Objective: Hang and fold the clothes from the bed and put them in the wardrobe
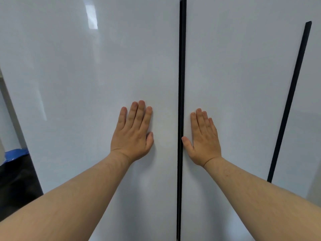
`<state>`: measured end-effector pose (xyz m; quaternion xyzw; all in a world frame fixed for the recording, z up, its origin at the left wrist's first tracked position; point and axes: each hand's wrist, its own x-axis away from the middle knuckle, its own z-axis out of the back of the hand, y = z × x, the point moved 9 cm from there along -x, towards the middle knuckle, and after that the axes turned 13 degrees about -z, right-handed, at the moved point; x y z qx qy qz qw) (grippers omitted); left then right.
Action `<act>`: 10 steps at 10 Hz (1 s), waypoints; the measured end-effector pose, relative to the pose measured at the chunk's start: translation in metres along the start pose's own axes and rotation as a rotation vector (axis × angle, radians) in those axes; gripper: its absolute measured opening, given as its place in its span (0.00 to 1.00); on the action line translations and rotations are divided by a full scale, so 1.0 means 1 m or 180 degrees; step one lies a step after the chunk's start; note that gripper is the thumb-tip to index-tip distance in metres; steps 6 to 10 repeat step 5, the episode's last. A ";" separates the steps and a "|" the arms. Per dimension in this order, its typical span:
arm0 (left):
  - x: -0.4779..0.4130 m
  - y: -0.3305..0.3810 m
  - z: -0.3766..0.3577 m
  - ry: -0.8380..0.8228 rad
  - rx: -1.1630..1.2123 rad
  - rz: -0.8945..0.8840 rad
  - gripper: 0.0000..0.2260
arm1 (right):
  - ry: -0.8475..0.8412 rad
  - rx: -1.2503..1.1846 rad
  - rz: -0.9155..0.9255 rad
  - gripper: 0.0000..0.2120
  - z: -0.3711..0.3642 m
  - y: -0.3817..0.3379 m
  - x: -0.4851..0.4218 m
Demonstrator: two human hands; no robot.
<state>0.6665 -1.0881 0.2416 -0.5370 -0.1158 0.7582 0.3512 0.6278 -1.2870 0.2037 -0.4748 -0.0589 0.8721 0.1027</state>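
Fingers straight, grasping nothing | left hand (132, 134), right hand (203, 138) flat on wardrobe doors (86, 84)

You get bright, even, cool light — a window glare streak on the left door (91, 16) near the top, a fainter one lower left. Soft shadows under both arms. Focus is slightly soft, and edges bow from the wide lens.
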 end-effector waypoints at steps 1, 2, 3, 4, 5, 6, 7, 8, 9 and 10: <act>0.000 0.000 0.001 -0.0035 0.0017 0.0001 0.34 | -0.0171 0.0088 -0.0083 0.38 -0.002 0.000 0.003; -0.002 -0.001 0.002 -0.0155 0.0109 0.0040 0.34 | -0.0530 0.0189 -0.0135 0.39 -0.002 0.000 0.004; 0.000 0.001 0.008 -0.0298 0.0184 0.0074 0.35 | -0.1034 0.0231 -0.0220 0.40 0.010 -0.002 0.009; -0.002 0.002 0.026 -0.0715 0.0297 0.0007 0.36 | -0.1717 -0.0174 -0.0529 0.39 0.028 -0.008 0.011; -0.009 0.000 0.042 -0.1383 0.0845 0.0069 0.31 | -0.2505 -0.0049 -0.0770 0.35 0.038 -0.001 0.033; -0.009 0.000 0.042 -0.1383 0.0845 0.0069 0.31 | -0.2505 -0.0049 -0.0770 0.35 0.038 -0.001 0.033; -0.009 0.000 0.042 -0.1383 0.0845 0.0069 0.31 | -0.2505 -0.0049 -0.0770 0.35 0.038 -0.001 0.033; -0.009 0.000 0.042 -0.1383 0.0845 0.0069 0.31 | -0.2505 -0.0049 -0.0770 0.35 0.038 -0.001 0.033; -0.009 0.000 0.042 -0.1383 0.0845 0.0069 0.31 | -0.2505 -0.0049 -0.0770 0.35 0.038 -0.001 0.033; -0.009 0.000 0.042 -0.1383 0.0845 0.0069 0.31 | -0.2505 -0.0049 -0.0770 0.35 0.038 -0.001 0.033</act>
